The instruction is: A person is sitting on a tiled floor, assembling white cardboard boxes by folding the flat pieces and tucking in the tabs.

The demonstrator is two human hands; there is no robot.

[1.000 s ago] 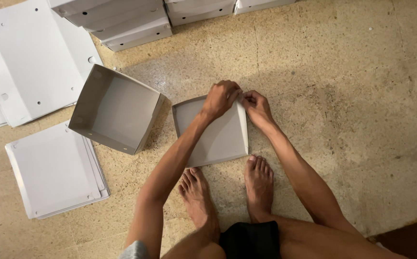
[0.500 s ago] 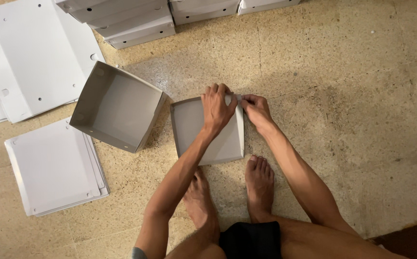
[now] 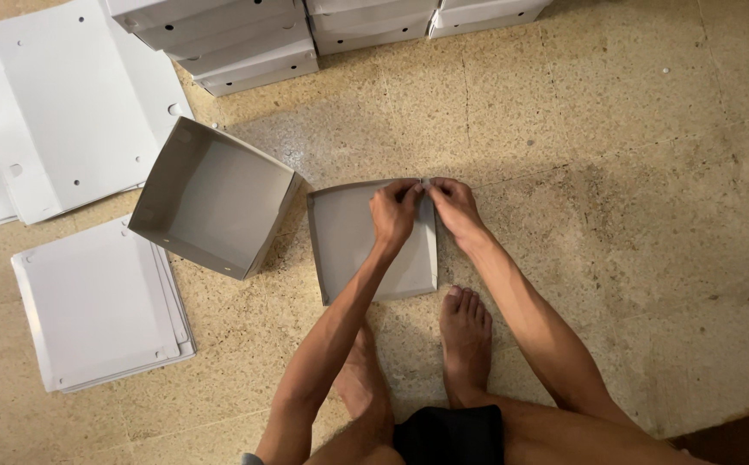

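Observation:
A shallow grey cardboard lid point(image 3: 348, 245) lies on the floor in front of my bare feet. My left hand point(image 3: 393, 213) and my right hand point(image 3: 453, 207) meet at its far right corner, with the fingertips of both pinching the folded cardboard there. My left forearm crosses over the lid's right half and hides part of it. To the left, touching the lid's corner, stands a deeper grey open box point(image 3: 212, 198), empty and tilted a little.
Flat white cardboard blanks lie in a pile point(image 3: 99, 306) at the left and a larger spread point(image 3: 64, 103) at the upper left. Stacks of finished white boxes point(image 3: 245, 39) line the top edge. The floor is speckled stone tile.
My left hand has slid from the lid's top edge toward its far right corner and now meets my right hand there. The view has shifted slightly.

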